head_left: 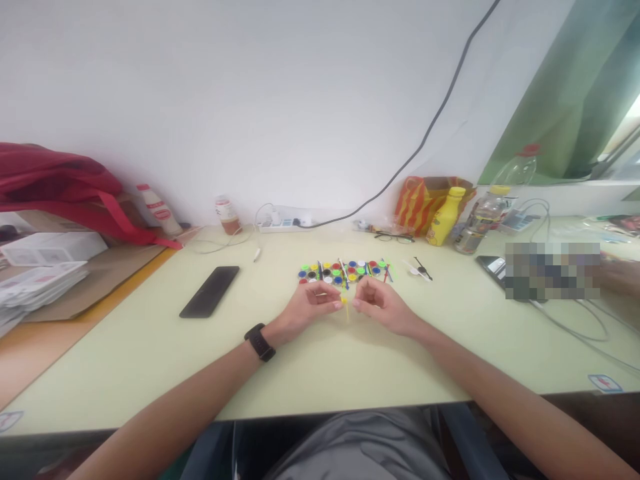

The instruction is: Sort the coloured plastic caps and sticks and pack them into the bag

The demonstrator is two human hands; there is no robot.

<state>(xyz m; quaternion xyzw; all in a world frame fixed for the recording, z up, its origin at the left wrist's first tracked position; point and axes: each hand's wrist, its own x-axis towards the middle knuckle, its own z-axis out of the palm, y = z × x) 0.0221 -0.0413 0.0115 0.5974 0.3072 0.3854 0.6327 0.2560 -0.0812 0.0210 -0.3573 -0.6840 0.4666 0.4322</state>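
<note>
Over the middle of the table, my left hand [309,310] pinches a small thin yellow plastic piece [347,312] with a wider top, its stem hanging down. My right hand [387,308] is close by on the right, thumb and fingertips pressed together; anything in that pinch is too small to make out. Just beyond both hands lie rows of small round coloured pieces [361,265] in red, yellow, green, blue, black and white, with thin coloured sticks [343,270] among them. A black stick and a white round piece [414,271] lie apart to the right.
A black phone [210,291] lies left. Along the wall stand a drink bottle [227,217], a power strip [280,225], glasses [395,237], a yellow bottle [445,219] and a clear bottle [481,220]. White cables [570,327] and another person's arm [623,275] are at the right.
</note>
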